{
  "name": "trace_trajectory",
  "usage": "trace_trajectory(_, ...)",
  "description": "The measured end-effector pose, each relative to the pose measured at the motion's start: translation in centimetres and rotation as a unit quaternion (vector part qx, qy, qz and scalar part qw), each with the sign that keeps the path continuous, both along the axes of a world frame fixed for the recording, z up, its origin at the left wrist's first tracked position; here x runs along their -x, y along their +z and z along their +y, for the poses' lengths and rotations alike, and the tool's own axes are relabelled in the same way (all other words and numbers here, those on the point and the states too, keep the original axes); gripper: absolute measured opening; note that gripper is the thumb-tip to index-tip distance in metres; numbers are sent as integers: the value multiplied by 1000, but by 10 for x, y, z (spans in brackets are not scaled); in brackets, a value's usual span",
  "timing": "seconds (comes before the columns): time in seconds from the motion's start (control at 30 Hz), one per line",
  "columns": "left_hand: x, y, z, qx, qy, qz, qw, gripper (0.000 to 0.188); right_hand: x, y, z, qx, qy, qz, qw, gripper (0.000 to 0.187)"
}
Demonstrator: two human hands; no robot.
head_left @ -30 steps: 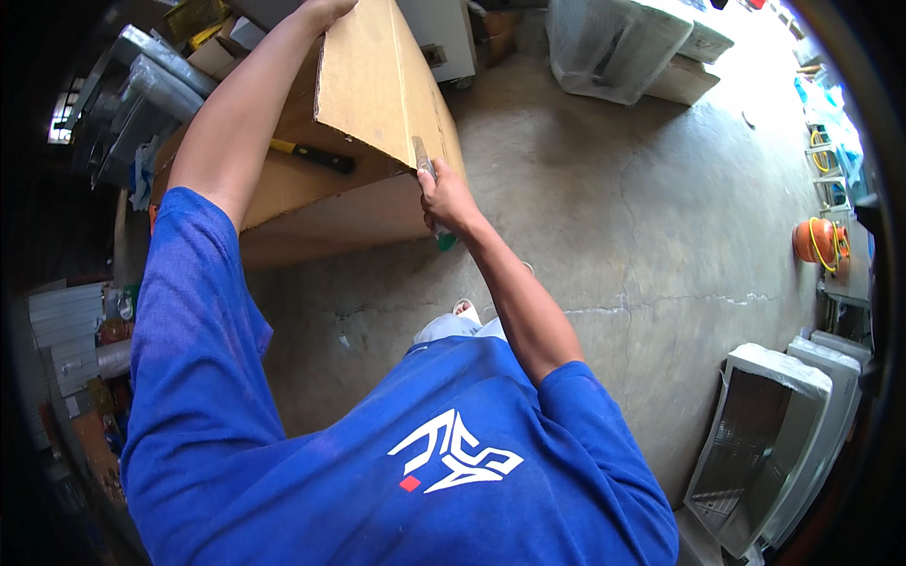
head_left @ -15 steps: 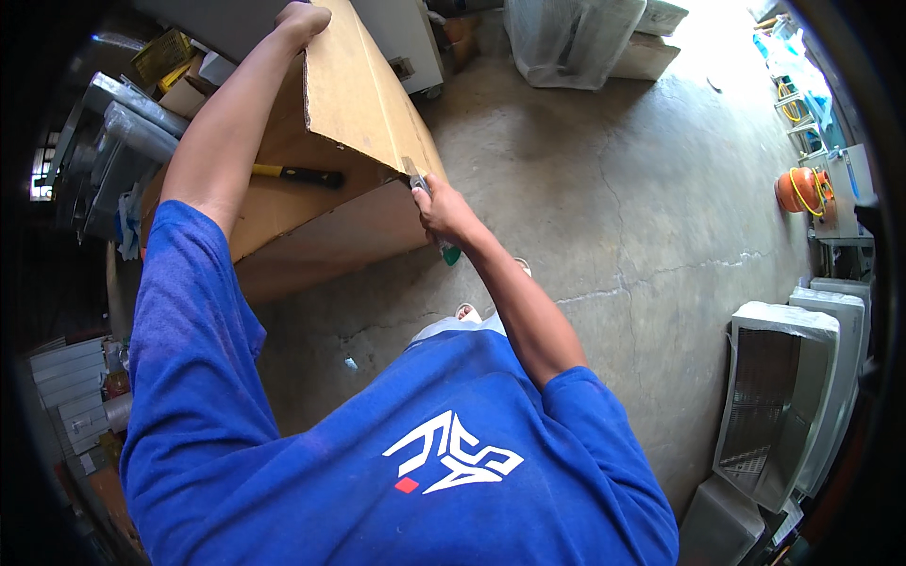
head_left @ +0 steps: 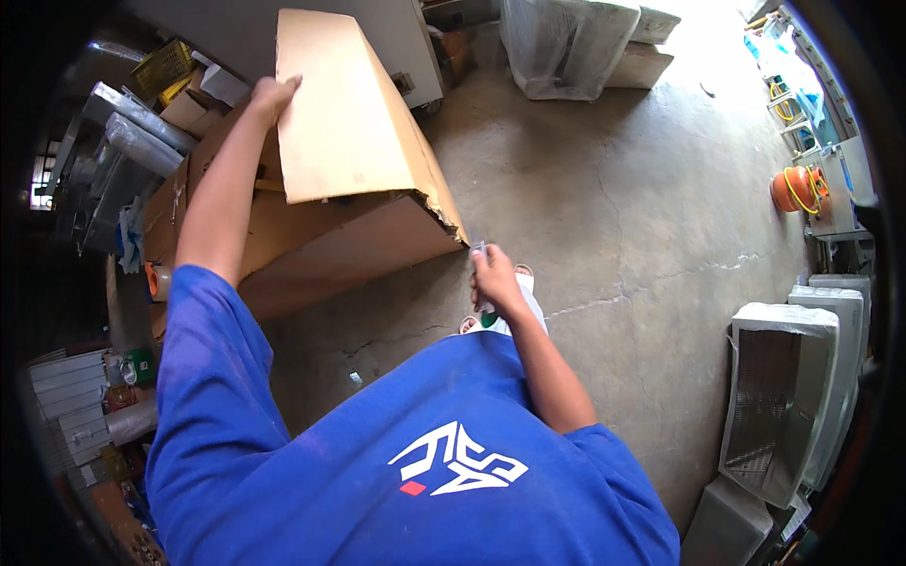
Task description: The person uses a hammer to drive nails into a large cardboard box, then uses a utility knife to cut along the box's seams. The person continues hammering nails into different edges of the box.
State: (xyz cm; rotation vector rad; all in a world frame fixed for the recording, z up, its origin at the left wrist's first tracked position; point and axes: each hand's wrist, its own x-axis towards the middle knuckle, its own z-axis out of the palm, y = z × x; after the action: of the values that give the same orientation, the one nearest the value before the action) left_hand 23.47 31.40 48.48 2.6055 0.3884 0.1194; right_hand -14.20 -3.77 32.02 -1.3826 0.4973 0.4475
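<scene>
A large cardboard box (head_left: pixel 354 236) stands in front of me, its near side open and the edge by its lower right corner ragged. My left hand (head_left: pixel 276 98) is closed on the left edge of the raised cardboard flap (head_left: pixel 330 113). In my right hand (head_left: pixel 495 278) is a utility knife (head_left: pixel 478 250) with a green end, its blade end close to the box's torn right corner. Most of the hammer inside the box is hidden; part of its yellow handle (head_left: pixel 271 185) shows below the flap.
Plastic-wrapped units (head_left: pixel 566 47) stand ahead on the concrete floor. An orange gas cylinder (head_left: pixel 797 189) sits at the right, above a wrapped metal basin (head_left: pixel 779 396). Wrapped metal parts (head_left: pixel 142 137) are stacked at the left. A pale cabinet (head_left: pixel 415 57) stands behind the box.
The knife has moved down and to the right along the box edge, leaving it ragged. My left hand has come down with the flap, which now covers most of the hammer.
</scene>
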Motion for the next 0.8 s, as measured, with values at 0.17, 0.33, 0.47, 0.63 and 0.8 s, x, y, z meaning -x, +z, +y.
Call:
trace_trajectory(0.17,50,-36,26,45,99,62,992,68,-89,7,-2,39,-23,-94,995,27)
trace_trajectory(0.33,70,-63,-18,-90,181,88,975,70,-185,17,33,-26,-26,-154,987,28)
trace_trajectory(0.47,67,-64,-109,-243,-15,-34,969,77,-233,-11,70,-28,9,-159,987,36)
trace_trajectory(0.63,49,-91,-145,-267,-41,62,961,80,-232,11,75,-121,84,-58,987,60)
trace_trajectory(0.8,50,-93,-151,-213,-32,100,971,84,-240,2,67,-187,91,-23,978,67)
